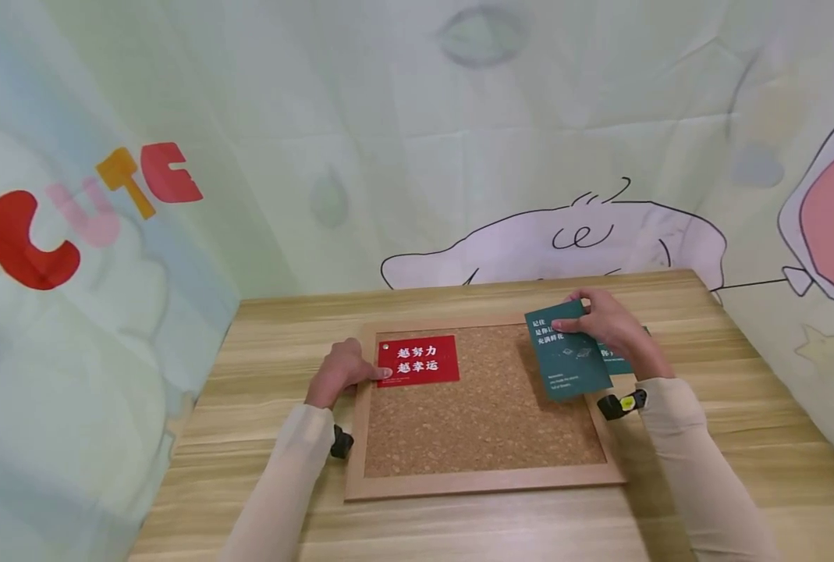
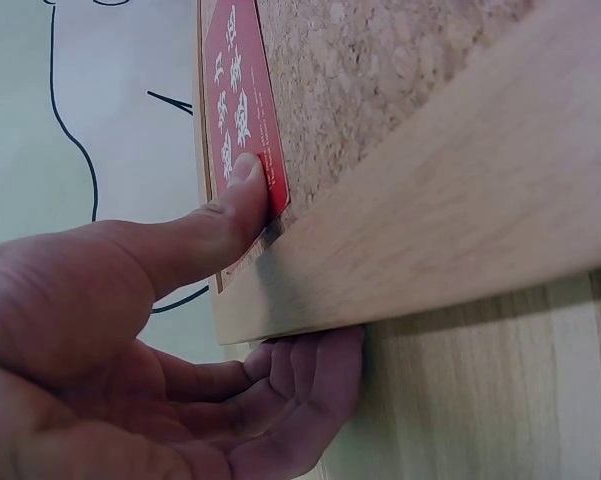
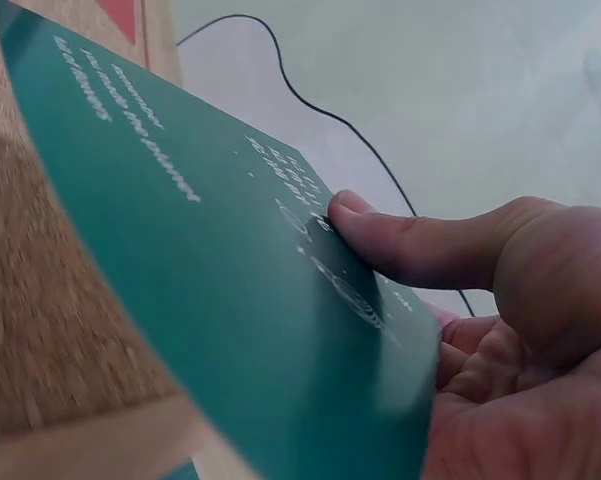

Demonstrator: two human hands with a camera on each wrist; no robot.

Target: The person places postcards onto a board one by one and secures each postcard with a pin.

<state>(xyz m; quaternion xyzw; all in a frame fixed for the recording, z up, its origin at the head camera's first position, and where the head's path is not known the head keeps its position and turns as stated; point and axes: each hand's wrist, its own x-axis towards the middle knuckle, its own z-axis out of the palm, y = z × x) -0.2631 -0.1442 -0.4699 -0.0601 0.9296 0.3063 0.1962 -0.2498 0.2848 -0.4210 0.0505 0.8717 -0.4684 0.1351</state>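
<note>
A wood-framed corkboard (image 1: 487,437) lies on the table. At its upper left is a red card (image 1: 427,361) with white lettering. My left hand (image 1: 342,368) grips the board's left edge: its thumb (image 2: 242,185) presses the card's lower corner, and the curled fingers (image 2: 305,390) are against the frame's outer side, partly hidden. My right hand (image 1: 609,324) pinches a dark green card (image 1: 574,363) with white print, thumb on the front and fingers behind. This card is tilted and raised over the board's upper right, bent slightly in the right wrist view (image 3: 230,270).
Another green card (image 1: 616,361) lies to the right of the board, partly hidden by the right hand and the held card. The wood-grain table (image 1: 248,437) meets a printed fabric backdrop (image 1: 360,156) at the back and left.
</note>
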